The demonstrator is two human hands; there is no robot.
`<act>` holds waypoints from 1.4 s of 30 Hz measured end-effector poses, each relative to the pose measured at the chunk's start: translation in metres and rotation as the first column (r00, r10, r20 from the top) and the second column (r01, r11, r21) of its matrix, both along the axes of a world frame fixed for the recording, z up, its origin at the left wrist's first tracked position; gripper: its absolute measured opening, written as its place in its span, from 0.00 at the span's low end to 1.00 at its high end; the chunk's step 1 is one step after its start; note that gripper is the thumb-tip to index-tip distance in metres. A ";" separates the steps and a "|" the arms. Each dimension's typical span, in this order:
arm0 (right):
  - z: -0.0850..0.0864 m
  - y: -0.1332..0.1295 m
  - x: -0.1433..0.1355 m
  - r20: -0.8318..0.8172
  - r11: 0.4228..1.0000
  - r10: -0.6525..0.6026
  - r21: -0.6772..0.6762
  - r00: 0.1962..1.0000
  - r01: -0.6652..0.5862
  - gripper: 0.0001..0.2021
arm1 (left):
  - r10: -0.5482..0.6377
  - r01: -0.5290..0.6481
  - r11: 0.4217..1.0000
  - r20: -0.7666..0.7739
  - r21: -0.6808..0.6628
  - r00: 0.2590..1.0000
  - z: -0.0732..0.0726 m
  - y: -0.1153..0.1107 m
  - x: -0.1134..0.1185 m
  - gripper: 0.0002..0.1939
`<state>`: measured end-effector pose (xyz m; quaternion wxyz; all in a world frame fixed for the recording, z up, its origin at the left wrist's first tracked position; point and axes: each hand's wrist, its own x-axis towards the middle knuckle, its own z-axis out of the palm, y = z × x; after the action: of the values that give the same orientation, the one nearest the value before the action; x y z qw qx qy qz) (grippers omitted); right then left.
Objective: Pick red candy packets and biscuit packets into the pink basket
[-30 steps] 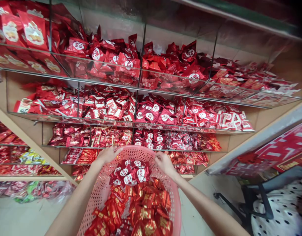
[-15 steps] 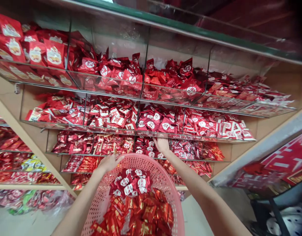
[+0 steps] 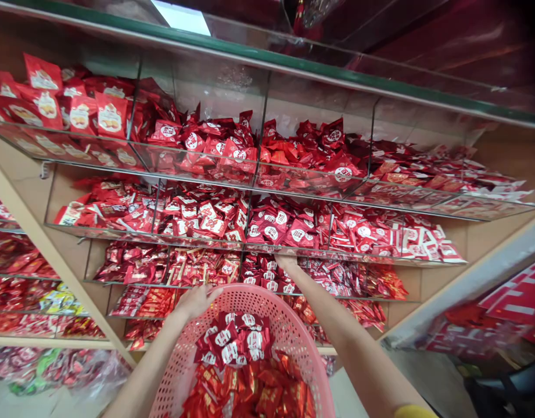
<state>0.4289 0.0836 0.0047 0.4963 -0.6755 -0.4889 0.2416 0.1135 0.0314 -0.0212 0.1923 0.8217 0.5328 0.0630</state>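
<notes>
My left hand (image 3: 195,303) grips the far left rim of a pink perforated plastic basket (image 3: 309,342). Inside it, dark red candy packets with white labels (image 3: 230,342) lie at the far side, and shiny red-and-gold wrapped candies (image 3: 250,388) fill the near part. My right hand (image 3: 286,262) reaches past the basket into the third shelf row, where dark red packets with white labels (image 3: 269,278) lie in a compartment. Its fingers are hidden behind the shelf edge and among the packets, so what they hold does not show.
Glass-fronted shelves (image 3: 293,188) with dividers hold several kinds of red-wrapped sweets above and around my right hand. A wooden upright (image 3: 49,252) separates another candy rack at left. Plastic bags of sweets (image 3: 67,368) lie on the floor. Red packages (image 3: 517,290) stand at right.
The view has tilted up slightly, so shelves and basket sit lower in the picture. My right hand has gone a little deeper under the shelf edge. My left hand still grips the rim.
</notes>
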 end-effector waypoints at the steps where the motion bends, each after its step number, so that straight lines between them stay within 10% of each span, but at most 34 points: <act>1: -0.002 0.001 0.000 0.075 1.000 -0.004 -0.023 0.997 0.006 0.08 | 0.001 -0.001 1.000 -0.001 -0.003 1.000 0.001 0.000 0.000 0.33; 8: -0.007 -0.004 0.001 0.627 0.987 0.040 -0.147 0.778 0.068 0.15 | 0.016 -0.017 1.000 -0.027 -0.026 1.000 0.010 -0.005 0.003 0.35; 17: -0.008 -0.024 0.002 0.837 0.987 0.075 -0.140 0.542 0.080 0.19 | 0.024 -0.024 1.000 -0.031 -0.018 0.999 0.007 -0.003 0.003 0.35; 42: -0.039 -0.038 -0.013 0.652 0.984 -0.126 0.178 0.748 0.010 0.20 | 0.010 -0.010 1.000 0.001 -0.008 1.000 0.002 0.001 0.002 0.37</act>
<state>0.4155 0.0458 -0.0340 0.3536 -0.6915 -0.6258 -0.0718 0.1155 0.0329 -0.0191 0.1955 0.8181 0.5372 0.0621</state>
